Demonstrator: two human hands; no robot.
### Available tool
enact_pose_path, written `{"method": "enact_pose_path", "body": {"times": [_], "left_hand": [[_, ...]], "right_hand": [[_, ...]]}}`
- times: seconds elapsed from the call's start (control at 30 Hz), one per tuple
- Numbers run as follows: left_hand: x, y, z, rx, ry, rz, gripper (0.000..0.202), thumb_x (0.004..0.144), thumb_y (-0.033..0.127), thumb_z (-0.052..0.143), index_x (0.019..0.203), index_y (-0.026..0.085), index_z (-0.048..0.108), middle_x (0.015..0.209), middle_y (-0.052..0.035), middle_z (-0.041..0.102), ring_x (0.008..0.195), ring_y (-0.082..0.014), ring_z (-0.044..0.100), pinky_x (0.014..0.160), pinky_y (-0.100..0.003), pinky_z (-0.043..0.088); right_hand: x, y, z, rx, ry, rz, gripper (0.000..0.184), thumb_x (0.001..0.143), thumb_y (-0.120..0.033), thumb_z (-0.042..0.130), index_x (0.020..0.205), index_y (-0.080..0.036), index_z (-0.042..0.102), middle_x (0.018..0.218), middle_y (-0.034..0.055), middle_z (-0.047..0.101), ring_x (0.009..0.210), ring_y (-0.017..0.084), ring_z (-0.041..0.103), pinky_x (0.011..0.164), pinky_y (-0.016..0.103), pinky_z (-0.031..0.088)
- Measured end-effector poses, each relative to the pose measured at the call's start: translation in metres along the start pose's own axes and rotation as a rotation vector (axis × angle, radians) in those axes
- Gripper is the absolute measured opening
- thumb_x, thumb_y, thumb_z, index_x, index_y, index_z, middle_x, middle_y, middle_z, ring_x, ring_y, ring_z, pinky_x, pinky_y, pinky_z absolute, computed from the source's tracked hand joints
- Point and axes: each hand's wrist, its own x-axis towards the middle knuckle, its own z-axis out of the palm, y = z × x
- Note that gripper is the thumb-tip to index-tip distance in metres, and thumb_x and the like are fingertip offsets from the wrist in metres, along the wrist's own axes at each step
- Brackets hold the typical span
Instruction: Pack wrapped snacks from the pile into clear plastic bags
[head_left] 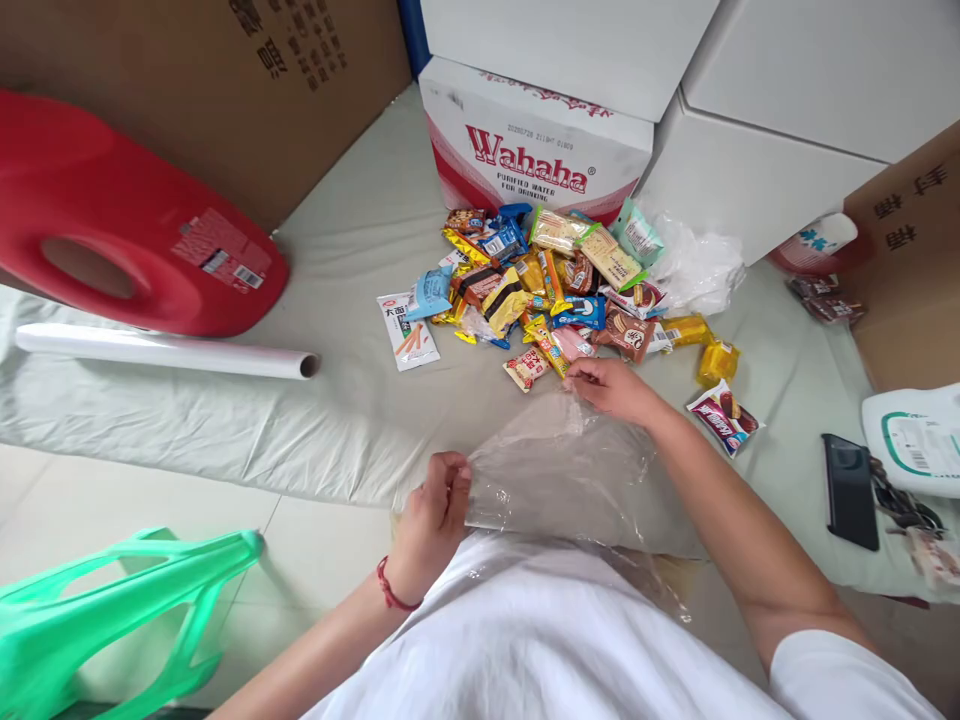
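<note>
A clear plastic bag point(555, 470) stretches between my two hands in front of my white shirt. My left hand point(442, 492), with a red cord bracelet on its wrist, is closed on one edge of it. The bag's far edge is pinched by my right hand point(604, 386), close to the front of a heap of wrapped snacks point(504, 300). Just left of those fingers lies a small red-and-cream snack packet point(527, 369). A flat white packet point(408, 332) rests at the heap's left side, and a purple-and-white packet point(725, 417) sits apart at the right.
Behind the heap stands a Wahaha water carton point(536, 150), with crumpled clear plastic point(697, 265) beside it. A white roll point(165, 352) and a red jug point(135, 220) occupy the left. A phone point(850, 490) lies right; a green stool point(142, 610) stands on the floor.
</note>
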Motion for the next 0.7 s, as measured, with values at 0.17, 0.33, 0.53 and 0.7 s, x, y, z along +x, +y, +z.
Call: {"method": "enact_pose_path", "body": {"times": [0.17, 0.33, 0.53, 0.7], "left_hand": [[0.000, -0.013, 0.001, 0.443, 0.394, 0.432, 0.028, 0.093, 0.032, 0.062, 0.117, 0.020, 0.050, 0.105, -0.0119, 0.063, 0.090, -0.0257, 0.065, 0.072, -0.037, 0.053], [0.001, -0.011, 0.005, 0.493, 0.562, 0.743, 0.038, 0.081, 0.011, 0.073, 0.114, 0.026, 0.059, 0.106, -0.0097, 0.063, 0.117, -0.0304, 0.057, 0.097, -0.047, 0.048], [0.035, -0.011, 0.001, 0.522, -0.040, 0.943, 0.037, 0.085, 0.005, 0.055, 0.104, 0.031, 0.073, 0.108, -0.0025, 0.076, 0.117, -0.0237, 0.064, 0.104, -0.044, 0.038], [0.093, 0.006, -0.012, 0.491, -0.162, 0.852, 0.026, 0.075, 0.005, 0.053, 0.078, 0.023, 0.072, 0.108, -0.0043, 0.077, 0.121, -0.0293, 0.061, 0.101, -0.052, 0.038]], "right_hand": [[0.018, -0.002, 0.019, -0.222, 0.074, -0.078, 0.027, 0.089, -0.040, 0.054, 0.076, -0.019, 0.065, 0.064, -0.0007, 0.058, 0.059, 0.014, 0.043, 0.056, 0.026, 0.027], [0.007, 0.007, 0.019, -0.175, 0.247, 0.031, 0.029, 0.088, -0.043, 0.056, 0.073, -0.019, 0.064, 0.060, -0.0008, 0.054, 0.057, 0.014, 0.042, 0.054, 0.027, 0.026], [-0.014, 0.027, 0.012, -0.064, 0.457, 0.157, 0.031, 0.086, -0.048, 0.058, 0.073, -0.020, 0.064, 0.058, -0.0011, 0.052, 0.056, 0.015, 0.040, 0.054, 0.027, 0.028], [-0.033, 0.042, 0.011, 0.150, 0.747, 0.247, 0.031, 0.081, -0.052, 0.061, 0.071, -0.022, 0.060, 0.055, -0.0026, 0.050, 0.052, 0.014, 0.039, 0.051, 0.027, 0.029]]}}
